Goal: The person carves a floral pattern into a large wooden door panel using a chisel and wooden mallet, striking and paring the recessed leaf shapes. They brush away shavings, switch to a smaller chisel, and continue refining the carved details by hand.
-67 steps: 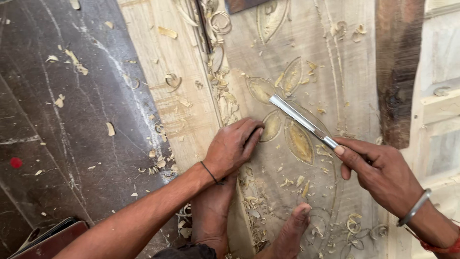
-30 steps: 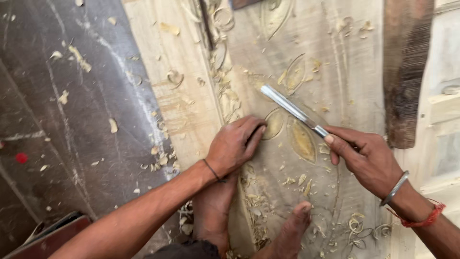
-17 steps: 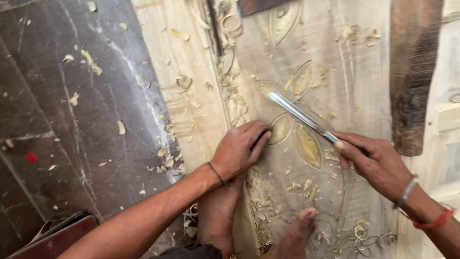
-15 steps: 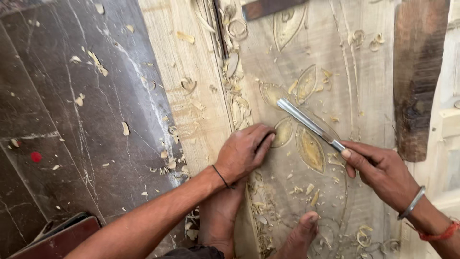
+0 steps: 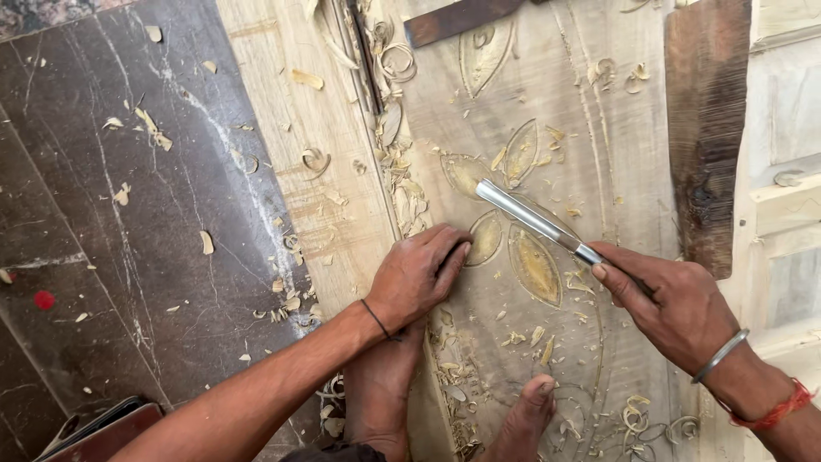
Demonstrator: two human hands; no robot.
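My right hand (image 5: 667, 304) grips the handle of a long steel gouge (image 5: 534, 222). Its blade points up and left, with the tip resting on a carved leaf shape of the pale wooden panel (image 5: 556, 128). My left hand (image 5: 419, 278) lies palm down on the panel just left of the carved leaves, fingers together, holding nothing. Both of my bare feet (image 5: 526, 419) rest on the lower part of the panel.
Wood shavings (image 5: 398, 171) lie along a groove in the panel and scattered on the dark stone floor (image 5: 128, 222) at left. A dark wooden plank (image 5: 705, 128) lies along the panel's right side. A dark strip (image 5: 457, 19) lies at the top.
The view has drifted, so the panel sits lower in frame. The gouge tip has shifted slightly along the carved leaves. My left hand stays pressed on the panel.
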